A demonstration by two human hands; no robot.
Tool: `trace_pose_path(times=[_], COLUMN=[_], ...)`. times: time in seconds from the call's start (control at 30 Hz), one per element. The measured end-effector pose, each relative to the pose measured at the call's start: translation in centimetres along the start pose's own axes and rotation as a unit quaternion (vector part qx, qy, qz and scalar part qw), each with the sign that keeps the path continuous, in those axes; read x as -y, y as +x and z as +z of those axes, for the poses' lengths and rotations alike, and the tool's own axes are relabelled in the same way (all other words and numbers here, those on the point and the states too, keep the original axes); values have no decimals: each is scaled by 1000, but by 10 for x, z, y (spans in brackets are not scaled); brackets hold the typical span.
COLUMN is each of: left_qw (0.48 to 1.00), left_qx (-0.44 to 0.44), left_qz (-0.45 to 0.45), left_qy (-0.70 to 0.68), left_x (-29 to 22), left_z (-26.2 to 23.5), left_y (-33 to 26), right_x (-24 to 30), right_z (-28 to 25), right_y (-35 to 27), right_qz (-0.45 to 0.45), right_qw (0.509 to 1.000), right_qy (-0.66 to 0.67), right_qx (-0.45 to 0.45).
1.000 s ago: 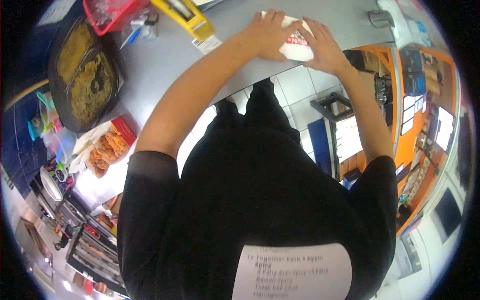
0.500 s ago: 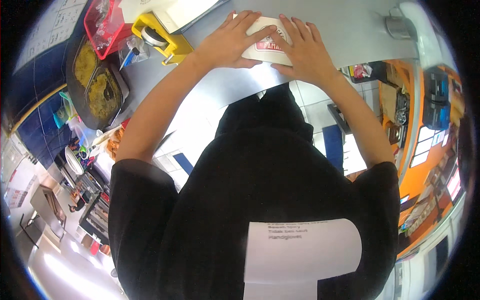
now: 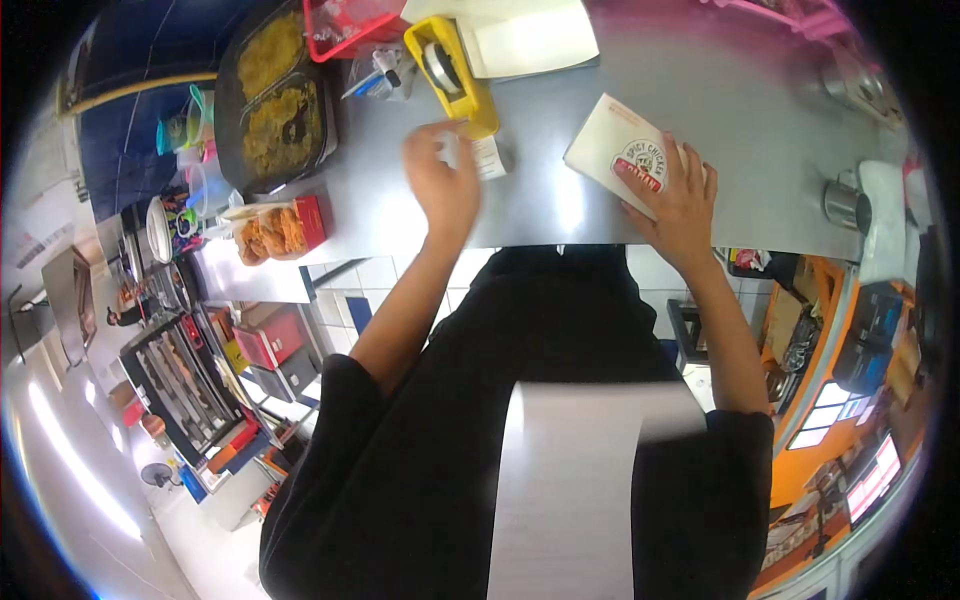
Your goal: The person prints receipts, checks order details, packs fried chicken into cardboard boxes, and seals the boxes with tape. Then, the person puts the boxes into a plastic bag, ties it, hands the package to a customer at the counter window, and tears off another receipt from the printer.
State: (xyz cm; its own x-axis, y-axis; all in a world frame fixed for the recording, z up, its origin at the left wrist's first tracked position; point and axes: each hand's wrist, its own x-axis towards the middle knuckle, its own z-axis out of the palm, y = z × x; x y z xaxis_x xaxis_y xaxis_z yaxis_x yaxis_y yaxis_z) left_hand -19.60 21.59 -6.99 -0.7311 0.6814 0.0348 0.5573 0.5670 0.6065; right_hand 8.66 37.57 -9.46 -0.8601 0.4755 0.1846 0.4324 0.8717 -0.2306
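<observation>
My right hand (image 3: pixel 682 205) holds a closed white cardboard food box (image 3: pixel 612 142) with a red and black print. Its fingers lie across the top, with the thumb along the near edge. The box sits tilted on the steel counter. My left hand (image 3: pixel 442 190), slightly blurred, is at the near end of a yellow tape dispenser (image 3: pixel 470 95). Its index finger and thumb curl together there; anything between them is too small to make out. A small white printed paper (image 3: pixel 490 158) lies beside these fingers.
An open white carton (image 3: pixel 525 40) lies behind the dispenser on the steel counter (image 3: pixel 690 90). Left are a black two-part pan (image 3: pixel 275 110) of yellowish food, a red basket (image 3: pixel 345 25) and a red box of fried chicken (image 3: pixel 272 235). A metal cup (image 3: pixel 845 205) stands right.
My left hand has left the box and moved left to the tape dispenser. The right hand still has the box, now turned askew. The view has shifted, showing more counter.
</observation>
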Motion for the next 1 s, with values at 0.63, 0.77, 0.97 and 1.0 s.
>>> trace_pose_path(times=[0.63, 0.77, 0.97, 1.0], left_qw=[945, 985, 873, 874], left_qx=[14, 24, 281, 281], left_qz=[-195, -123, -181, -179], left_qy=[-261, -118, -354, -353], left_x=[23, -19, -103, -96], left_z=[21, 27, 79, 87], left_y=[6, -24, -65, -68], right_x=[5, 3, 1, 0], right_z=[14, 22, 20, 18], right_y=[6, 1, 0, 0], right_qz=[19, 34, 37, 35], right_qw=[996, 995, 995, 994], right_qy=[26, 42, 60, 62], right_qx=[-83, -79, -72, -79])
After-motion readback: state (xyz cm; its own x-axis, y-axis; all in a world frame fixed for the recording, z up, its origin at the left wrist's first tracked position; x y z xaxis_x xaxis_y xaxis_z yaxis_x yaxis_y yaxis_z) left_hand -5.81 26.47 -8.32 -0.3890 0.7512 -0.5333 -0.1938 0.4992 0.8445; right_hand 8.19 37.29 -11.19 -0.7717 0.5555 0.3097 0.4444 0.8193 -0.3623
